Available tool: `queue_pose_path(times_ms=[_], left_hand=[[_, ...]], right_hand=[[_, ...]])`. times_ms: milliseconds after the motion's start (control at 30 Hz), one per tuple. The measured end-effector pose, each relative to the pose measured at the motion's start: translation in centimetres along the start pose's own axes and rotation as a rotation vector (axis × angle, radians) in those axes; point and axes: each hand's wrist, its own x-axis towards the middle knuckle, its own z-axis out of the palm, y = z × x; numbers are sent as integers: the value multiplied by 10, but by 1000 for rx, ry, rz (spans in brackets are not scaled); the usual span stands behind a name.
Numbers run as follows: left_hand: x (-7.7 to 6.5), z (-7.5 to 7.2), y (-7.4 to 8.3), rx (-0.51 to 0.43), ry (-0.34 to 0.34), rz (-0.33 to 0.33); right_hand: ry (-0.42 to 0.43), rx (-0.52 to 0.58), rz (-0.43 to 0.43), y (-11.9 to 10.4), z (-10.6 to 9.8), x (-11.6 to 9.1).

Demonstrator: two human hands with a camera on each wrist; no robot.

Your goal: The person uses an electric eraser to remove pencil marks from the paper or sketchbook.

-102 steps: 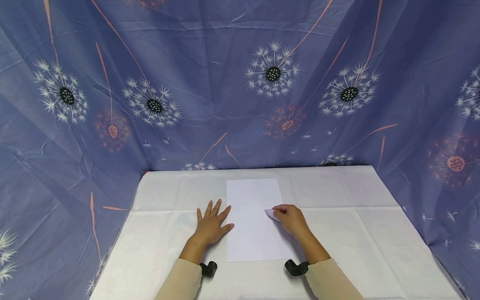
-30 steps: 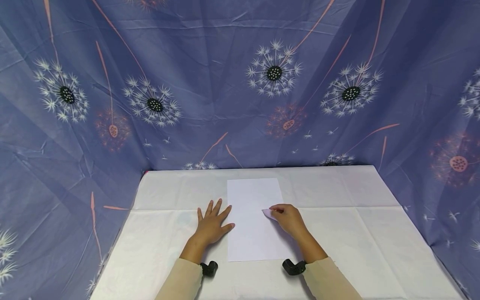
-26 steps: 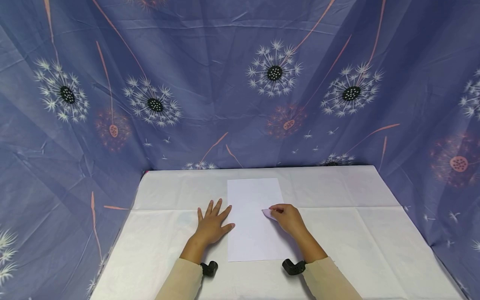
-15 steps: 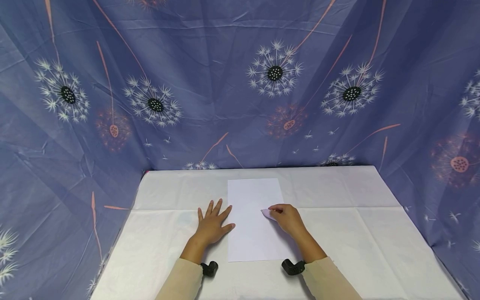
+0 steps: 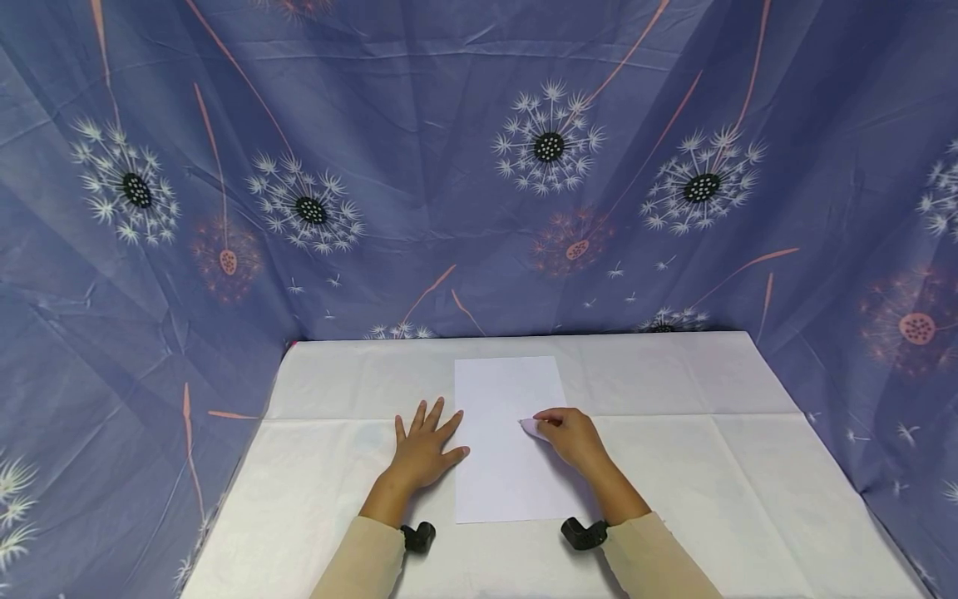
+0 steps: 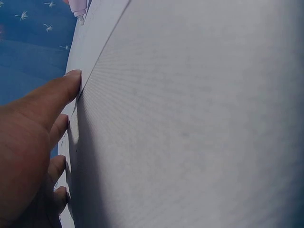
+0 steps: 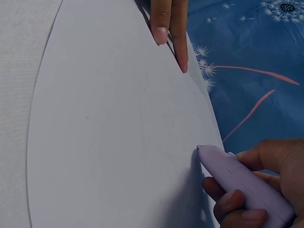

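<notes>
A white sheet of paper (image 5: 503, 482) lies upright in front of the person. Their left hand (image 5: 422, 453) rests palm down with fingers spread, its thumb and index fingertips over the paper's left edge. From the right side, the right hand (image 5: 578, 439) holds a lavender pen-shaped tool (image 7: 244, 185) between thumb and curled fingers. Its narrow tip points left and appears to meet the paper near the middle. The tool's exact kind cannot be told. In the left wrist view, the tool's pale nozzle (image 6: 80, 18) shows at the top. Faint specks lie on the paper in the right wrist view.
A white cloth (image 5: 718, 499) with fold creases covers the table under the paper. Blue dandelion-print fabric (image 5: 419, 166) hangs behind and at both sides. Black devices (image 5: 584, 534) sit at both wrists, beside beige sleeves (image 5: 659, 559).
Over the last few seconds the right hand has slid slightly left across the paper with the lavender tool. The left hand and the sheet stay in place.
</notes>
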Motion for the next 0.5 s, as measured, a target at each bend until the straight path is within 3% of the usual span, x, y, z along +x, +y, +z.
queue_pose_path(times_ms=[500], left_hand=[[1, 1, -1, 10, -1, 10]], right_hand=[[10, -14, 8, -2, 2, 1]])
